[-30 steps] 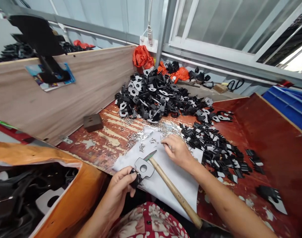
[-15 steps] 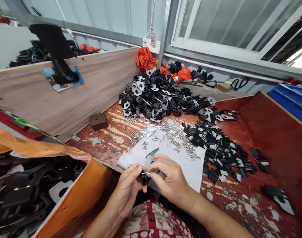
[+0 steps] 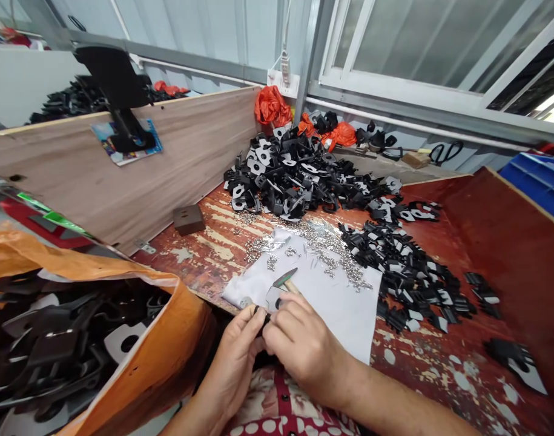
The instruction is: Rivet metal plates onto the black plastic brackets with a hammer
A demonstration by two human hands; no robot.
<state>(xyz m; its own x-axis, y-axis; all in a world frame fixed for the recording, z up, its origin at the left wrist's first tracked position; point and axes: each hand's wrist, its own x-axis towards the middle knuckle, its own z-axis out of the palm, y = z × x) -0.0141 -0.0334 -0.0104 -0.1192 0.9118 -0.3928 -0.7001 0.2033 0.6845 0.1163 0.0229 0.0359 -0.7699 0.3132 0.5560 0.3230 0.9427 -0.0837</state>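
Close to my body, my left hand (image 3: 241,342) pinches a small black plastic part (image 3: 261,317) between thumb and fingers. My right hand (image 3: 304,345) is closed against the same part from the other side, its curled fingers hiding most of it. Just beyond the right fingers is a small hammer (image 3: 286,277) with a pointed dark head and a pale handle; whether the hand touches it is hidden. A whitish plate (image 3: 273,297) with a notch shows beside the knuckles. Under these lies a white sheet (image 3: 349,321) strewn with small metal pins (image 3: 324,242).
A heap of black and white parts (image 3: 286,175) fills the back, with black clips (image 3: 408,278) on the right. An orange sack (image 3: 177,339) of black parts stands left. A brown block (image 3: 189,220) sits by the wooden board (image 3: 190,145). At right is a blue crate (image 3: 535,181).
The thin metal pin seen between my right fingertips is now out of sight. My right hand has closed in on the black part. The view has shifted slightly.
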